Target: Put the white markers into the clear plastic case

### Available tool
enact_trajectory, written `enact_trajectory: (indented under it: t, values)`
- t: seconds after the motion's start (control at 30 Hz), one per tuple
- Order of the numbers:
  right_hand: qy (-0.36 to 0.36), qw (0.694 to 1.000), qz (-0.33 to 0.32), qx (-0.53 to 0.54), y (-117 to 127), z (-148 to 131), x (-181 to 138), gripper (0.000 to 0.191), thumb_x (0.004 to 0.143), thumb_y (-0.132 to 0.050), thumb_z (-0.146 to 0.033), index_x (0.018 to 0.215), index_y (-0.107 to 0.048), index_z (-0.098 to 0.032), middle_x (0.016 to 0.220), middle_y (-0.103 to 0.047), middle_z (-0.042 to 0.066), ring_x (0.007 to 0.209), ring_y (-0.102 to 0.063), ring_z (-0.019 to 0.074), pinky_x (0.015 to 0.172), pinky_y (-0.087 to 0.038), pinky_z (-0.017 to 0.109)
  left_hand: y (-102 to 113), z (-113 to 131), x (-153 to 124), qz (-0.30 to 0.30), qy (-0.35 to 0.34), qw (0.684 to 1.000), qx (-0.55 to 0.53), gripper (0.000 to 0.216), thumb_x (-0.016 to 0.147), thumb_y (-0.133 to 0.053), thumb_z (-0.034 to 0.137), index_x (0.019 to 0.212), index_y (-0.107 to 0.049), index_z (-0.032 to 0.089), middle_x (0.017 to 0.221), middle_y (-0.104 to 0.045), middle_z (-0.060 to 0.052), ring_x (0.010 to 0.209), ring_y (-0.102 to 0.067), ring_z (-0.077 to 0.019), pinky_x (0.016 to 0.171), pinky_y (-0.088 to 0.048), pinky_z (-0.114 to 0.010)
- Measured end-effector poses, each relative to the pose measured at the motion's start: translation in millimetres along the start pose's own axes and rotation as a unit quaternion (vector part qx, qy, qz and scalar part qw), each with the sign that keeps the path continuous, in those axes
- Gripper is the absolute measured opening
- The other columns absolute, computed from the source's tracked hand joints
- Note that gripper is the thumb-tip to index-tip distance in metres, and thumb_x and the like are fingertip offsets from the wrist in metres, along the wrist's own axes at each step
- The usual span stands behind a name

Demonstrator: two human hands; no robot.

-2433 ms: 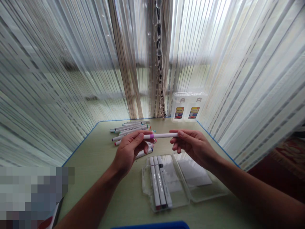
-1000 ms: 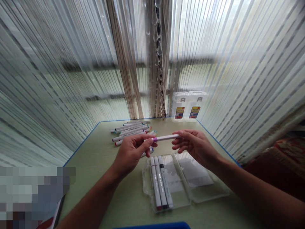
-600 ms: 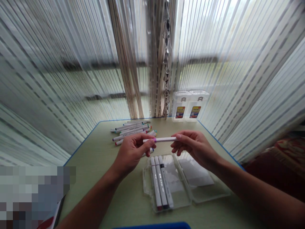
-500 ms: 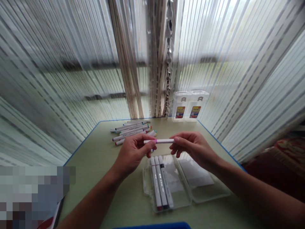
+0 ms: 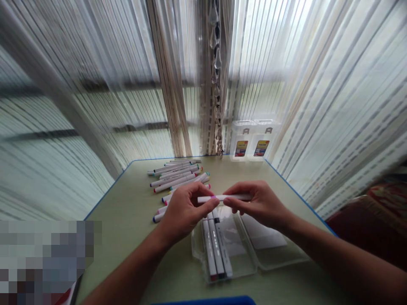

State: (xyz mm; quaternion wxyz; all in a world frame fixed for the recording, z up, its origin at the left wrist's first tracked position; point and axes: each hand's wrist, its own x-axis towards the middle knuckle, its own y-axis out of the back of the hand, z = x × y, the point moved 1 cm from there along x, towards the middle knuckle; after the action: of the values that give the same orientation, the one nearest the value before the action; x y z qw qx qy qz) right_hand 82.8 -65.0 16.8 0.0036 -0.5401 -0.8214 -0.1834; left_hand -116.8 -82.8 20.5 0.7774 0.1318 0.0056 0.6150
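Note:
A white marker with a purple band [image 5: 222, 198] lies level between both hands, just above the table. My left hand [image 5: 186, 209] pinches its left end and my right hand [image 5: 256, 203] pinches its right end. Right beneath them an open clear plastic case [image 5: 244, 264] lies flat on the pale green table [image 5: 133, 212]. Three markers [image 5: 216, 250] rest side by side in the case's left half. A white sheet lies in its right half.
Several loose markers [image 5: 176, 176] lie in a row at the table's back left. Two clear lidded boxes [image 5: 252, 142] with labels stand at the back right. Striped curtains surround the table. A blue edge [image 5: 203, 300] shows at the near bottom.
Both hands have come down and nearer with the marker, from over the loose markers to just above the open case. The right hand's grip has slid along the barrel.

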Motion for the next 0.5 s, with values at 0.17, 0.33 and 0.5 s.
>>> enact_trajectory:
  t: [0.17,0.33,0.5]
  values:
    - [0.049,0.993,0.014,-0.105,0,-2,-2,0.021,0.077,-0.076,-0.036,0.081,-0.078,-0.016,0.072,-0.075,0.005,0.064,-0.065,0.0165,0.057,-0.047,0.023,-3,1,-2,-0.024,-0.016,0.998,0.061,0.022,0.081,-0.069,0.034,0.087,-0.07,0.012,0.076,-0.069,-0.006,0.058,-0.06,-0.0127,0.053,-0.047,-0.022]
    - [0.051,0.992,0.02,-0.112,0,-2,-2,0.024,0.076,-0.076,-0.04,0.078,-0.078,-0.016,0.067,-0.073,0.004,0.06,-0.064,0.0161,0.055,-0.045,0.023,-5,9,-5,-0.048,-0.037,0.994,0.092,0.024,0.086,-0.063,0.032,0.093,-0.074,0.012,0.076,-0.07,-0.007,0.059,-0.061,-0.0138,0.054,-0.047,-0.023]
    - [0.039,0.993,0.024,-0.105,-1,-4,-2,0.026,0.075,-0.076,-0.042,0.077,-0.078,-0.016,0.066,-0.073,0.005,0.058,-0.061,0.0154,0.052,-0.042,0.023,-6,11,-6,-0.059,-0.046,0.994,0.075,0.023,0.087,-0.062,0.028,0.098,-0.073,0.012,0.074,-0.069,-0.005,0.059,-0.06,-0.0124,0.054,-0.046,-0.021]
